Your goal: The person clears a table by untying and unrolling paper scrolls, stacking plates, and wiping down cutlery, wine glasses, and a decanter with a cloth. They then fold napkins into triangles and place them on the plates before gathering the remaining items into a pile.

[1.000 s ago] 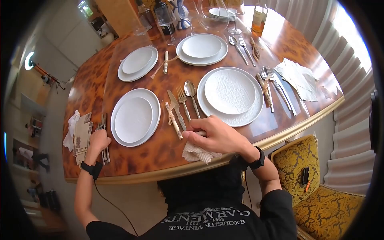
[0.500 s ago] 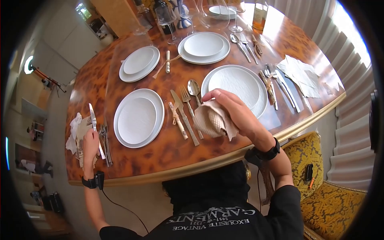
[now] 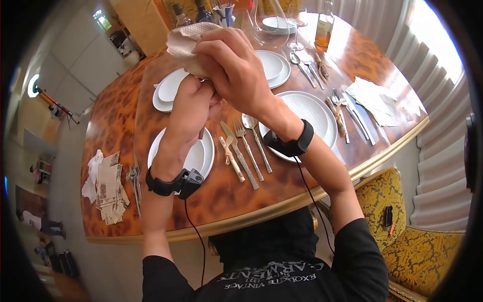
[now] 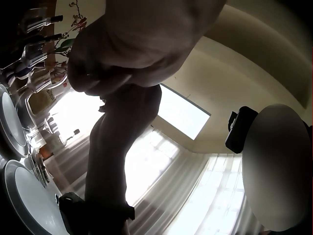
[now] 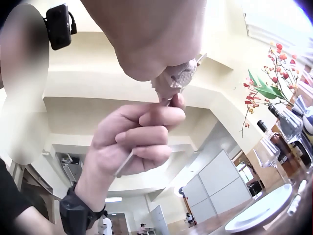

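Note:
Both hands are raised together over the table in the head view. My right hand grips a crumpled beige waffle cloth. Just below it, my left hand curls its fingers round a table knife, whose handle end pokes out under the fist in the right wrist view. There the cloth wraps over the part above the left fingers, hiding the blade. Under the forearms lie a white plate set and a row with a tied paper roll, a knife, a fork and a spoon.
At the left edge lie more cutlery and printed paper strips. White napkins are at the right. Bottles, a wine glass and stacked plates stand at the back. A yellow chair is by the right edge.
My left hand lifted the knife from the left-edge cutlery and brought it up to the middle. My right hand raised the cloth from the front edge and moved left to meet it.

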### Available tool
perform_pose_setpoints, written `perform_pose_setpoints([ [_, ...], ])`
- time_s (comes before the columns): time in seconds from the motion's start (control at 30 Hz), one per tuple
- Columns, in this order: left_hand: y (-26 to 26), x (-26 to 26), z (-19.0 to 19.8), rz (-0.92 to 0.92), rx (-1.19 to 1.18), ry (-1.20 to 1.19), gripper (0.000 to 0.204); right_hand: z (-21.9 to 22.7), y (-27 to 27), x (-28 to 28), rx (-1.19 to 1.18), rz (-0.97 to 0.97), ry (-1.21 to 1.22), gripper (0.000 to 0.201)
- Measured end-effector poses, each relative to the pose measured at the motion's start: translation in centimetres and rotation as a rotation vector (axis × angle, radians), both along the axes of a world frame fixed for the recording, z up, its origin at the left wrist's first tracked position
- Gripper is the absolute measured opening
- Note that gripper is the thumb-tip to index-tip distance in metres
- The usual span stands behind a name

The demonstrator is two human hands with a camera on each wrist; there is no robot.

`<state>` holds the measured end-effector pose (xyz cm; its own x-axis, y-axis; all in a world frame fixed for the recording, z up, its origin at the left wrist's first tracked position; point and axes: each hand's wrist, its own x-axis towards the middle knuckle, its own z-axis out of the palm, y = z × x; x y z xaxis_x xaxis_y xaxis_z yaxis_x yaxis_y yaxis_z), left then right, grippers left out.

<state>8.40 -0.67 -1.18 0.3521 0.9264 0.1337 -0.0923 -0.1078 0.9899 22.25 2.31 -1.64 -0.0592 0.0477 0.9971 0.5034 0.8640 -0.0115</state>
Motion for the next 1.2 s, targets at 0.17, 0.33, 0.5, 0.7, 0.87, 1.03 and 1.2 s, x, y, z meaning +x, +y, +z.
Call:
perform_pose_setpoints([
  [0.17, 0.2, -0.4, 0.4, -0.01, 0.017, 0.028, 0.011, 0.4, -0.2, 1.8, -0.006, -0.25, -0.099, 0.013],
  [0.33, -0.5, -0.4, 0.2, 0.058, 0.299, 0.189, 0.014, 2.6, -1.6, 1.8, -0.16, -0.278, -0.036, 0.032],
  [0.5, 0.2, -0.6, -0.5, 0.056, 0.433, 0.227, 0.021, 0.0, 1.8, 1.6, -0.201, -0.005, 0.489, 0.025],
  [0.7, 0.8, -1.7, -1.4, 0.09, 0.35, 0.25, 0.029, -1.0, 1.8, 2.2, -0.574, 0.676, 0.763, 0.033],
  [0.87, 0.7, -1.8, -2.8, 0.152, 0.495, 0.208, 0.022, -1.4, -0.6, -3.0, -0.652, 0.328, 0.393, 0.037],
  [1.03, -1.4, -2.9, -0.8, 0.162, 0.468, 0.532, 0.022, -1.1, -2.0, -3.6, -0.594, 0.317, 0.369, 0.04],
  [1.2, 0.4, -3.4, -1.0, 0.043, 0.398, 0.118, 0.017, 0.1, -2.5, -2.3, -0.793, 0.301, 0.235, 0.026],
])
